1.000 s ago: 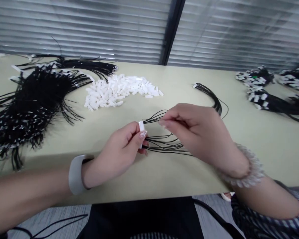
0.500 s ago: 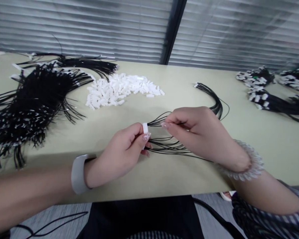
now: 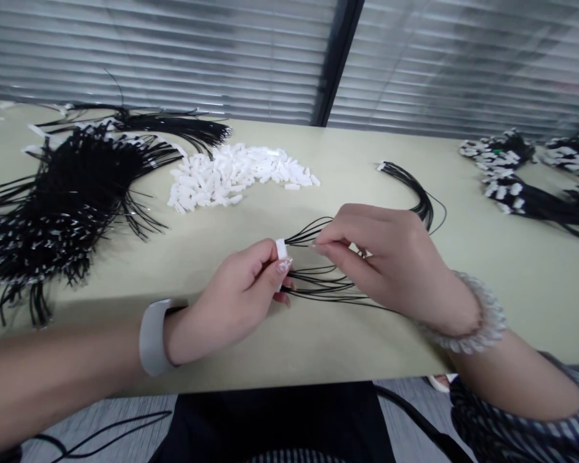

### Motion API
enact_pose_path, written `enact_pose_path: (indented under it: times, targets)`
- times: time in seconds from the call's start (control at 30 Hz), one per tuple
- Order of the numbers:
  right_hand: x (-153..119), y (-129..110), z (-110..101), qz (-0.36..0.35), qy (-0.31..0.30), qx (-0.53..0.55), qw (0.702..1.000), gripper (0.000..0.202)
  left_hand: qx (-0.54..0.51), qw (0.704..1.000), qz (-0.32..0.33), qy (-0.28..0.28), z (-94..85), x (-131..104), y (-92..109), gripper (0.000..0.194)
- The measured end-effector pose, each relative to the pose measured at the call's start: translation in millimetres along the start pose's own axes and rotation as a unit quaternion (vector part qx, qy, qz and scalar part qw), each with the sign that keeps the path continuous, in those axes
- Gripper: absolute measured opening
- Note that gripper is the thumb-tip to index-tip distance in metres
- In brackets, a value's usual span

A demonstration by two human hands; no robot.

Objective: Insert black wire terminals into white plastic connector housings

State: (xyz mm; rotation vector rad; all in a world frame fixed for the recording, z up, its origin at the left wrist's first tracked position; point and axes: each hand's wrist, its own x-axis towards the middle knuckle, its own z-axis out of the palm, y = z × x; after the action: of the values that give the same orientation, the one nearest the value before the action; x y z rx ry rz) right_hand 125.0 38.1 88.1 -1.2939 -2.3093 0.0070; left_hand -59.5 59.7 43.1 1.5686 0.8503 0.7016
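Note:
My left hand (image 3: 241, 286) is closed around a white plastic connector housing (image 3: 281, 249), gripped between thumb and fingers. Several thin black wires (image 3: 313, 278) run out of the housing's right side toward and under my right hand (image 3: 381, 257). That hand is closed in a pinch just right of the housing, its thumb and index fingertips together on a black wire. The wire's end is hidden by the fingers. Part of the housing is covered by my left thumb.
A heap of white connector housings (image 3: 236, 173) lies behind my left hand. Large bundles of black wires (image 3: 72, 193) cover the table's left side. A finished-looking wire bundle (image 3: 415, 193) lies behind my right hand, with more connectorised bundles (image 3: 535, 193) at far right. Blinds (image 3: 174, 58) stand behind the table.
My right hand has shifted very slightly and its fingers have curled a little more. My left hand keeps the connector housing in nearly the same spot.

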Motion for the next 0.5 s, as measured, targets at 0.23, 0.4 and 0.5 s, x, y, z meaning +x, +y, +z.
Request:
enact_pose_path:
  times: [0.23,0.4,0.5]
  targets:
    - [-5.3,14.8,11.5,-0.153,0.096,-0.209,0.961,0.018,-0.026,0.999,-0.013,-0.032,-2.6,-0.3,-2.1,0.021]
    - [-4.6,16.7,15.8,-0.183,0.113,-0.243,0.946,0.015,-0.021,0.997,-0.020,-0.065,-3.8,0.5,-2.0,0.024]
    - [-3.6,15.7,18.1,-0.167,0.084,-0.254,0.949,0.017,-0.018,0.997,-0.023,-0.072,-3.9,0.3,-0.9,0.024]
